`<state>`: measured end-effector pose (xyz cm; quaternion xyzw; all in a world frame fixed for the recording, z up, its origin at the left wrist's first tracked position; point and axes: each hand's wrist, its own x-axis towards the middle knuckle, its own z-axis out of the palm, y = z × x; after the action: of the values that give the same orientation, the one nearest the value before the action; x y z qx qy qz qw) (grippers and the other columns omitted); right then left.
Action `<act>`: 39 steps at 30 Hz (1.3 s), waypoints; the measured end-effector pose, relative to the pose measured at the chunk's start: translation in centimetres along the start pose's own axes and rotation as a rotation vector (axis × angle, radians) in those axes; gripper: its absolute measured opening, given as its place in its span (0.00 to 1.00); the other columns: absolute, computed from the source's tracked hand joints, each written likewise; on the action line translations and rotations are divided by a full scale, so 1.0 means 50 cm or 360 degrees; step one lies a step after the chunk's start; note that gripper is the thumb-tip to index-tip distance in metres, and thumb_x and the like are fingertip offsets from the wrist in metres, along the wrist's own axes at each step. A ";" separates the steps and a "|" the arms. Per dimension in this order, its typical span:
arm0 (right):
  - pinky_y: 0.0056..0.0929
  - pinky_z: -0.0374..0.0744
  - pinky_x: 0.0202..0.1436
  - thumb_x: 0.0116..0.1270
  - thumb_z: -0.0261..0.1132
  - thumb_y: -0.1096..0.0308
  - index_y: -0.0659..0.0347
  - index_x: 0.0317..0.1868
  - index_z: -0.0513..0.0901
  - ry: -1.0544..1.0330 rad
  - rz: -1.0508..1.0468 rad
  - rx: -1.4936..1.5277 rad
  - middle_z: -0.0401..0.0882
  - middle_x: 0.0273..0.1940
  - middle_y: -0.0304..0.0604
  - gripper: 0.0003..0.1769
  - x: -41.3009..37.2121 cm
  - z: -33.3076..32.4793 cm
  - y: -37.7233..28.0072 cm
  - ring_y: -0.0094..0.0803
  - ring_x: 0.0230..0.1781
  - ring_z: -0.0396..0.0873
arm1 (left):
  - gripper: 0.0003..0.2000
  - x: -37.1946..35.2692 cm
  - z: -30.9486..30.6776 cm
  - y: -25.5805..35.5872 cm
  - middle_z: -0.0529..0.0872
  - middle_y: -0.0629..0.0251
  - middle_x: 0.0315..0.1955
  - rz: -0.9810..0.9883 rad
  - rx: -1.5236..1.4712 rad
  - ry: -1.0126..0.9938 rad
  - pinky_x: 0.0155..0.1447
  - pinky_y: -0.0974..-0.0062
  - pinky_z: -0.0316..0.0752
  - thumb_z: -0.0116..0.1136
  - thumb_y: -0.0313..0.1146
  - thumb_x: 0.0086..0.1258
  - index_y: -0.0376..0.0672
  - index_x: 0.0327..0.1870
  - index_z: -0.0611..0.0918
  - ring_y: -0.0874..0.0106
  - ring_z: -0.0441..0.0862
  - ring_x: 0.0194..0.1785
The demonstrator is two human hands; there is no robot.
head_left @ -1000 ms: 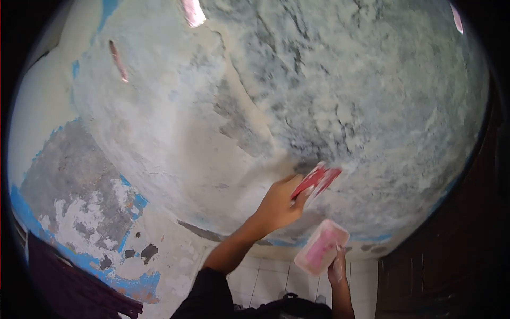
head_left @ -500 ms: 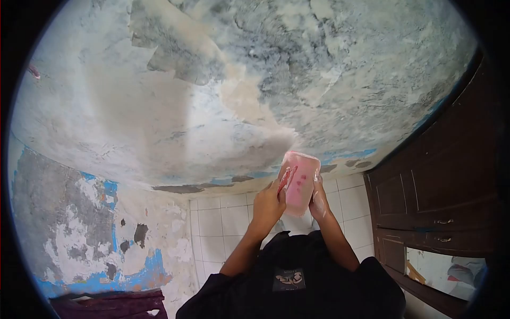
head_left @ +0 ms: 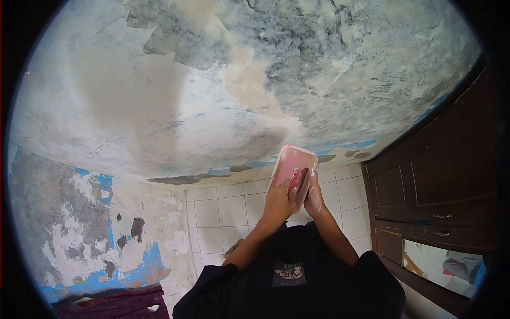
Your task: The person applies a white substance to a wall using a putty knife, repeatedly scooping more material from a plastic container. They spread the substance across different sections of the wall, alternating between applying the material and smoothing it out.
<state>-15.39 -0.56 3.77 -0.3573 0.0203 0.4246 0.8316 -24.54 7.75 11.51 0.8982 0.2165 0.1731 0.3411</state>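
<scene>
My left hand (head_left: 280, 201) is closed on a red putty knife (head_left: 304, 185) with a broad, dull blade. The blade stands on edge over the right half of a pink plastic tray (head_left: 291, 157), close to its right rim; whether it touches the tray is not clear. My right hand (head_left: 314, 198), smeared with white paste, grips this tray along its right side. Whitish paste coats the tray's rim. Just beyond the tray rises a wall (head_left: 239, 122) with patchy white and beige filler over grey.
Blue paint and bare grey patches line the wall's foot above the white tiled floor (head_left: 207, 212). A dark wooden cabinet (head_left: 425, 186) stands at right. At left is another peeling wall (head_left: 69, 223), with dark purple cloth (head_left: 117, 305) below. A brownish object (head_left: 234, 248) shows beside my left forearm.
My left hand has brought the putty knife from the tray's left side across to its right side, turning the blade upright. The tray has shifted slightly; my view moved a little.
</scene>
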 end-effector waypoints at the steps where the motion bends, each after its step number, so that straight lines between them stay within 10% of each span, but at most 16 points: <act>1: 0.37 0.69 0.74 0.80 0.46 0.37 0.56 0.75 0.61 -0.0050 0.0015 0.0041 0.70 0.68 0.43 0.37 0.003 -0.006 0.005 0.36 0.69 0.69 | 0.08 0.003 -0.001 -0.001 0.83 0.35 0.33 -0.0001 -0.0031 -0.0009 0.45 0.47 0.75 0.55 0.27 0.65 0.31 0.39 0.80 0.37 0.81 0.40; 12: 0.38 0.67 0.75 0.80 0.45 0.37 0.55 0.74 0.61 0.0021 -0.0078 -0.0135 0.70 0.68 0.44 0.36 0.005 -0.005 0.004 0.35 0.70 0.69 | 0.08 0.035 -0.043 -0.009 0.85 0.38 0.35 -0.0246 -0.0439 0.0072 0.44 0.53 0.76 0.57 0.25 0.66 0.32 0.43 0.81 0.39 0.83 0.41; 15: 0.38 0.67 0.75 0.80 0.46 0.37 0.54 0.74 0.61 0.0000 -0.0088 -0.0130 0.69 0.69 0.43 0.36 0.008 -0.013 -0.005 0.35 0.70 0.68 | 0.10 0.040 -0.080 -0.022 0.86 0.49 0.33 -0.0276 -0.0448 0.0032 0.42 0.69 0.76 0.60 0.26 0.69 0.34 0.49 0.82 0.63 0.84 0.34; 21: 0.39 0.64 0.76 0.80 0.49 0.39 0.52 0.75 0.53 -0.0019 -0.0063 -0.0137 0.64 0.70 0.42 0.36 -0.004 0.033 -0.047 0.33 0.72 0.64 | 0.10 0.049 -0.112 -0.034 0.88 0.59 0.35 -0.0311 -0.0540 -0.0001 0.46 0.74 0.76 0.59 0.25 0.72 0.34 0.51 0.83 0.75 0.82 0.37; 31: 0.36 0.66 0.74 0.81 0.50 0.43 0.52 0.74 0.60 -0.0220 -0.0185 0.0006 0.71 0.67 0.38 0.31 -0.020 0.078 -0.085 0.28 0.69 0.69 | 0.14 0.067 -0.172 -0.018 0.87 0.65 0.48 -0.0618 -0.1851 0.0033 0.56 0.74 0.78 0.62 0.30 0.75 0.35 0.57 0.81 0.76 0.84 0.48; 39: 0.41 0.74 0.68 0.79 0.54 0.46 0.52 0.69 0.66 -0.0328 -0.0183 0.0175 0.74 0.60 0.38 0.27 -0.064 0.133 -0.157 0.34 0.63 0.74 | 0.15 0.230 -0.484 0.198 0.87 0.66 0.51 -0.0043 -0.1606 0.0171 0.59 0.73 0.78 0.61 0.29 0.76 0.37 0.61 0.81 0.78 0.83 0.51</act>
<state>-13.57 -1.71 14.34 -0.2663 -0.0627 0.4088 0.8706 -23.25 19.93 37.30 0.6085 0.1345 0.2976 0.7233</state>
